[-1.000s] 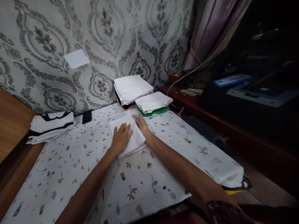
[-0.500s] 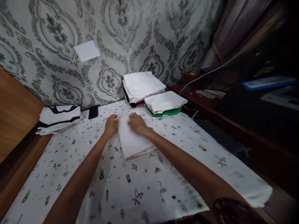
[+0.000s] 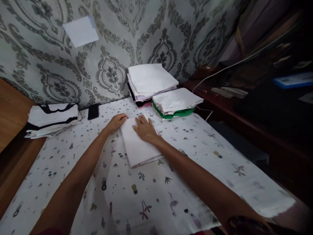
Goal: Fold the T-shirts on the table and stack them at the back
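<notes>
A folded white cloth lies flat on the patterned bedsheet in front of me. At its far left corner, my left hand has its fingers closed together on the cloth's edge. My right hand rests flat on top of the cloth near its far right side, fingers spread. Both forearms reach in from the lower edge of the view. Some layers show along the cloth's near edge.
Behind the cloth stand a tall stack of folded clothes and a lower stack with a green layer. Black-and-white folded clothes and a black phone lie at left. A white cable runs along the right.
My left hand has turned inward, its fingers now closed at the cloth's far left corner. The right hand's fingers have spread a little on top. The view has shifted slightly.
</notes>
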Available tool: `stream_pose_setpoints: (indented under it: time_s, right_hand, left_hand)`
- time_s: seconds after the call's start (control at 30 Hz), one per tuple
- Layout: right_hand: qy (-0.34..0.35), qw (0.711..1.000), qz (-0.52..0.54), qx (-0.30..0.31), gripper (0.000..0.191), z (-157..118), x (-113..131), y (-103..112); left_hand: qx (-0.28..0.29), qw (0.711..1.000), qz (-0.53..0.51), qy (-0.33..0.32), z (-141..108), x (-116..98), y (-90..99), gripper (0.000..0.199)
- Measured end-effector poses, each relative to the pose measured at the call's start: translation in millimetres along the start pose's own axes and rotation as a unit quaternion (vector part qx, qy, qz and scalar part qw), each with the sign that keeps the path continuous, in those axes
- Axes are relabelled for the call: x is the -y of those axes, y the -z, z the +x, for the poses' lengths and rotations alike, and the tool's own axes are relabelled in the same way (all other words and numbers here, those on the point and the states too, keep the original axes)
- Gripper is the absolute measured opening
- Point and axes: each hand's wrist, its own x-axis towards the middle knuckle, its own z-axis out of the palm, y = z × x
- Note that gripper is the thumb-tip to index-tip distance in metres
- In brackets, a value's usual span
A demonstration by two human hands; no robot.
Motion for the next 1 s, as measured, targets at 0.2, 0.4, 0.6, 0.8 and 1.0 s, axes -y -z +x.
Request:
stream_pose_setpoints:
  time_s: [0.2,0.4,0.6,0.8,1.0]
  right_hand:
    - [-0.001,1.0,0.018,-0.005,0.058,-0.1,-1.0,-3.8]
    - [-0.008,0.998,0.065,0.003,0.06,3.9,-4.4,-6.9]
    - [0.017,0.998,0.055,-0.002,0.06,5.2,0.2,-3.4]
    - [0.081,0.994,0.064,0.043,0.054,-4.3,5.5,-5.6]
    - [0.069,0.996,0.016,0.054,0.057,-11.1,8.2,-1.4]
  left_hand:
    - [-0.064,0.985,0.154,0.047,-2.1,5.0,9.0,0.021]
    - [-0.146,0.981,0.066,0.105,-86.7,-37.1,9.2,0.022]
    - [0.032,0.983,0.166,0.067,-187.9,-114.6,-39.7,0.023]
    - [0.052,0.931,0.36,0.036,-197.9,-130.3,-59.7,0.018]
    - [0.053,0.943,0.325,0.048,-207.8,-134.1,-59.0,0.017]
